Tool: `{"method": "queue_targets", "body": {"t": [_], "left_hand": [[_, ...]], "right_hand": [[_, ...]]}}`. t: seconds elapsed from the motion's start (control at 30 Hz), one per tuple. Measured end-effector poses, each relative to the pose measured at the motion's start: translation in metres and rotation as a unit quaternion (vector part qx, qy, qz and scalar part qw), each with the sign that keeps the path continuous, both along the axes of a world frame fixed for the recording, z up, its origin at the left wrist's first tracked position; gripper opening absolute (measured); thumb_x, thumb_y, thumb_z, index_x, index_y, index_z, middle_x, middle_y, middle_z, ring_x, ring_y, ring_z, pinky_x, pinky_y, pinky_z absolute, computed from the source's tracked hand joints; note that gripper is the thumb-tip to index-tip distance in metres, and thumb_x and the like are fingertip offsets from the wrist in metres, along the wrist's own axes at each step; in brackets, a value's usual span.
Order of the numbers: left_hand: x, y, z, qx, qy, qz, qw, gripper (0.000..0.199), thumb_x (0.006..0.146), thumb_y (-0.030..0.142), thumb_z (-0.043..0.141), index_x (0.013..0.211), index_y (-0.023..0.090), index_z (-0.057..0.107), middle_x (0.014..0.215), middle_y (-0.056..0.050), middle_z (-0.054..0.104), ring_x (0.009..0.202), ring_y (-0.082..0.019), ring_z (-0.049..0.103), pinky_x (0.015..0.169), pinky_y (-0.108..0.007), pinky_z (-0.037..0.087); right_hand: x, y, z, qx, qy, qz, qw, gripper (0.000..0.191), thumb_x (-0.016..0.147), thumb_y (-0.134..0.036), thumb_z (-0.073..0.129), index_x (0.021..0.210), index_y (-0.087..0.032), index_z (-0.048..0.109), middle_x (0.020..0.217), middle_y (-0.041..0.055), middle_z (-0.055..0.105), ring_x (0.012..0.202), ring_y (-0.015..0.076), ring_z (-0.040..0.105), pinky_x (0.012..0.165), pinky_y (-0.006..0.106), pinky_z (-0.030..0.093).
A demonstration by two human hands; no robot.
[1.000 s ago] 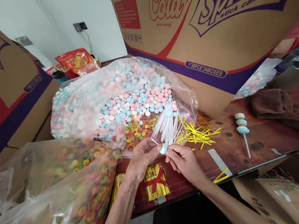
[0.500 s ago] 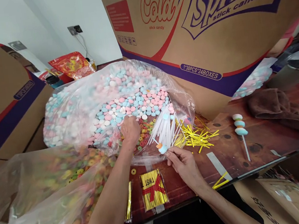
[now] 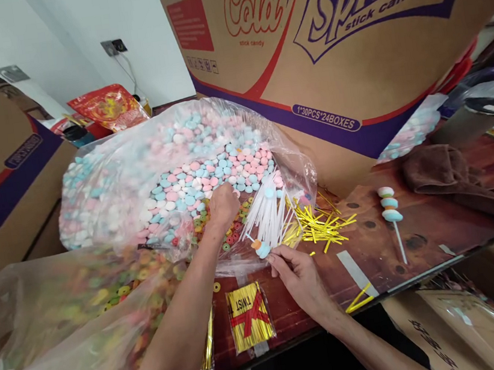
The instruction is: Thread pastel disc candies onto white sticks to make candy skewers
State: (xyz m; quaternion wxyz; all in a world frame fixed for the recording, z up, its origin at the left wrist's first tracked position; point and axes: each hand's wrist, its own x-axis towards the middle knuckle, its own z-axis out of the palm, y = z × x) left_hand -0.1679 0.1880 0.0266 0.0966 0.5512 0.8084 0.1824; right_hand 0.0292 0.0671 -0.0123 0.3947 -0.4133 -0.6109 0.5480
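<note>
My right hand [image 3: 295, 272] pinches a white candy stick [image 3: 262, 248] threaded with blue pieces and one orange ring, tilted in front of the bag. My left hand [image 3: 223, 205] is closed, knuckles up, over the pink, blue and white candies [image 3: 213, 174] in the open clear plastic bag [image 3: 103, 167]. Whatever is between its fingertips is hidden. Just right of that hand, small coloured candy rings [image 3: 234, 229] and a fan of white sticks [image 3: 269, 212] lie at the bag's mouth. A threaded candy stick [image 3: 389, 209] rests on the table to the right.
Gold twist ties [image 3: 320, 224] lie loose beside the sticks, and a packet of them [image 3: 250, 318] sits at the table's front edge. A bag of candy rings [image 3: 93, 326] fills the left. Behind stands a large carton [image 3: 260, 74]; a brown cloth [image 3: 447, 183] and tumbler [image 3: 472, 119] are at right.
My left hand has shifted slightly right and up over the candies. The stick in my right hand now shows more blue candy beside the orange ring. The view has moved a little.
</note>
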Motion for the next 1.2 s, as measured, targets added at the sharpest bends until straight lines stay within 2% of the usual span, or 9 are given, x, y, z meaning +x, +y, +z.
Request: {"method": "queue_targets", "body": {"t": [0.13, 0.3, 0.43, 0.53, 0.6, 0.7, 0.77, 0.87, 1.2], "left_hand": [[0.002, -0.006, -0.007, -0.009, 0.080, -0.022, 0.996, 0.037, 0.086, 0.003, 0.044, 0.120, 0.010, 0.058, 0.110, -0.019, 0.066, 0.105, -0.032, 0.064, 0.087, -0.040, 0.049], [-0.002, -0.017, -0.013, -0.003, 0.118, -0.094, 0.989, 0.041, 0.085, 0.001, 0.040, 0.118, 0.012, 0.062, 0.117, -0.020, 0.061, 0.110, -0.033, 0.061, 0.090, -0.040, 0.049], [-0.001, -0.029, -0.014, 0.066, 0.061, -0.092, 0.992, 0.038, 0.088, 0.005, 0.041, 0.117, 0.016, 0.063, 0.112, -0.016, 0.065, 0.113, -0.030, 0.060, 0.096, -0.039, 0.047], [0.006, -0.044, -0.013, 0.135, -0.077, -0.048, 0.987, 0.031, 0.088, 0.014, 0.047, 0.114, 0.019, 0.063, 0.107, -0.011, 0.068, 0.101, -0.025, 0.064, 0.091, -0.037, 0.049], [0.014, -0.057, -0.014, 0.171, -0.237, -0.026, 0.956, 0.029, 0.087, 0.021, 0.052, 0.114, 0.018, 0.063, 0.105, -0.009, 0.070, 0.087, -0.020, 0.065, 0.082, -0.034, 0.052], [0.025, -0.080, -0.018, 0.182, -0.460, 0.000, 0.869, 0.035, 0.081, 0.031, 0.062, 0.111, 0.015, 0.065, 0.097, -0.006, 0.071, 0.075, -0.015, 0.063, 0.073, -0.029, 0.052], [0.031, -0.093, -0.021, 0.178, -0.538, 0.025, 0.823, 0.038, 0.076, 0.034, 0.069, 0.108, 0.015, 0.068, 0.092, -0.004, 0.071, 0.074, -0.013, 0.063, 0.074, -0.027, 0.052], [0.035, -0.108, -0.024, 0.187, -0.575, 0.044, 0.795, 0.040, 0.073, 0.036, 0.072, 0.107, 0.016, 0.071, 0.097, -0.004, 0.073, 0.081, -0.013, 0.064, 0.081, -0.028, 0.052], [0.035, -0.118, -0.031, 0.212, -0.471, 0.020, 0.856, 0.038, 0.081, 0.032, 0.065, 0.115, 0.017, 0.074, 0.119, -0.009, 0.072, 0.110, -0.021, 0.065, 0.103, -0.036, 0.047]], "right_hand": [[0.001, -0.001, 0.000, 0.018, -0.009, -0.003, 1.000, 0.031, 0.095, -0.034, 0.054, 0.067, -0.020, 0.054, 0.060, -0.0032, 0.051, 0.058, 0.0124, 0.047, 0.058, 0.024, 0.035], [0.001, -0.001, -0.002, 0.027, -0.010, -0.022, 0.999, 0.027, 0.096, -0.034, 0.053, 0.073, -0.020, 0.060, 0.062, -0.0022, 0.054, 0.060, 0.0132, 0.049, 0.058, 0.024, 0.037], [0.000, 0.001, -0.004, -0.004, 0.027, -0.035, 0.999, 0.024, 0.096, -0.036, 0.053, 0.085, -0.020, 0.066, 0.065, -0.0010, 0.057, 0.060, 0.0138, 0.050, 0.055, 0.024, 0.038], [0.000, 0.003, -0.002, -0.007, 0.035, -0.036, 0.999, 0.024, 0.096, -0.037, 0.054, 0.092, -0.019, 0.069, 0.063, -0.0021, 0.053, 0.058, 0.0135, 0.047, 0.053, 0.024, 0.036], [0.001, 0.004, 0.001, 0.008, 0.028, -0.037, 0.999, 0.024, 0.096, -0.037, 0.054, 0.092, -0.019, 0.070, 0.061, -0.0029, 0.050, 0.058, 0.0135, 0.046, 0.055, 0.025, 0.037], [0.001, 0.004, 0.004, 0.028, 0.011, -0.032, 0.999, 0.025, 0.096, -0.036, 0.054, 0.091, -0.018, 0.070, 0.060, -0.0032, 0.049, 0.057, 0.0134, 0.047, 0.057, 0.025, 0.038], [0.001, 0.003, 0.004, 0.035, 0.000, -0.024, 0.999, 0.026, 0.096, -0.036, 0.053, 0.090, -0.018, 0.070, 0.060, -0.0033, 0.048, 0.056, 0.0134, 0.046, 0.055, 0.025, 0.037], [0.001, 0.002, 0.003, 0.048, -0.011, -0.017, 0.999, 0.027, 0.096, -0.037, 0.052, 0.089, -0.018, 0.069, 0.060, -0.0030, 0.047, 0.055, 0.0135, 0.044, 0.054, 0.026, 0.036], [0.001, 0.000, 0.002, 0.077, -0.042, -0.004, 0.996, 0.029, 0.095, -0.038, 0.052, 0.088, -0.017, 0.071, 0.059, -0.0024, 0.048, 0.055, 0.0141, 0.044, 0.054, 0.026, 0.036]]}}
